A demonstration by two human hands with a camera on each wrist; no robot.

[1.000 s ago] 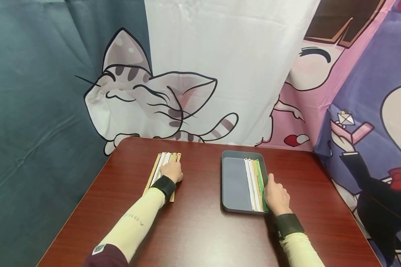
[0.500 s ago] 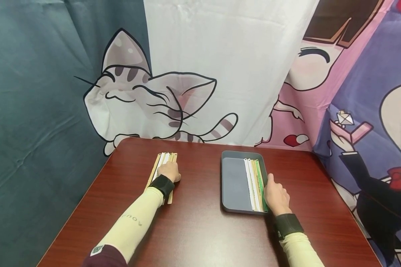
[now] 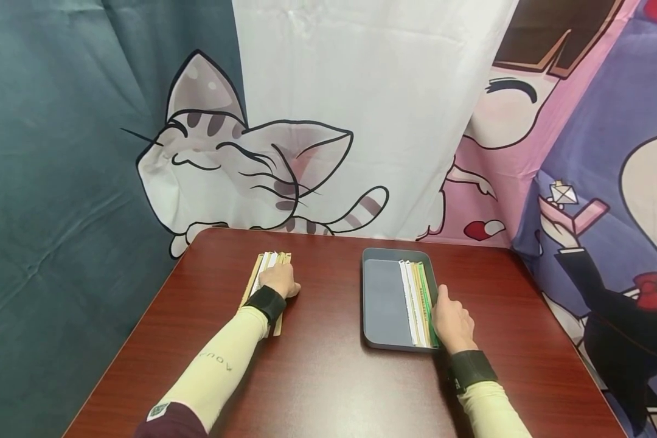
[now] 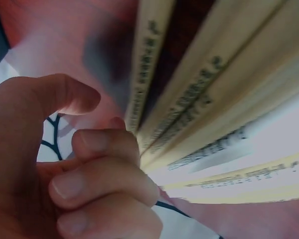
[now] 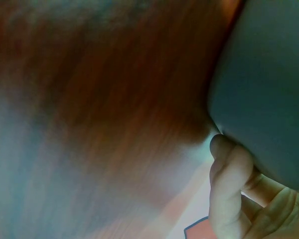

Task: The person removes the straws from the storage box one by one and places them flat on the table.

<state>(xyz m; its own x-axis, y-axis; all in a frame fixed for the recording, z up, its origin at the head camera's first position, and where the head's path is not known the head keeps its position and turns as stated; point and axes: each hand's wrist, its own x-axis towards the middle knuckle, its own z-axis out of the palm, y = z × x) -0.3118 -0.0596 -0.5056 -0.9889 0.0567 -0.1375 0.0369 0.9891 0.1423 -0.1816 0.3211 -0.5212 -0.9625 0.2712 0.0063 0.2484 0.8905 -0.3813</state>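
Observation:
On the left of the table, my left hand (image 3: 277, 280) rests over a row of long, thin tan and white strips (image 3: 252, 283). In the left wrist view these are flat printed strips (image 4: 189, 89) fanned out. Several curled fingers (image 4: 97, 179) lie against their ends; the thumb stands apart and nothing shows pinched. My right hand (image 3: 453, 319) grips the right side of a dark grey rectangular tray (image 3: 367, 304), thumb along the rim. From below, fingers (image 5: 226, 189) bend up to the tray's wall. White, tan and green strips (image 3: 418, 304) lie along its right side.
The tray stands on a reddish-brown wooden table (image 3: 328, 377), to the right of its middle. Behind the far edge hangs a cloth printed with a cartoon cat (image 3: 219, 164) and figures.
The left hand has shifted slightly left, and the rightmost strips have moved in closer to the others. Its thumb has moved out a little to the right. Right hand and tray stay put.

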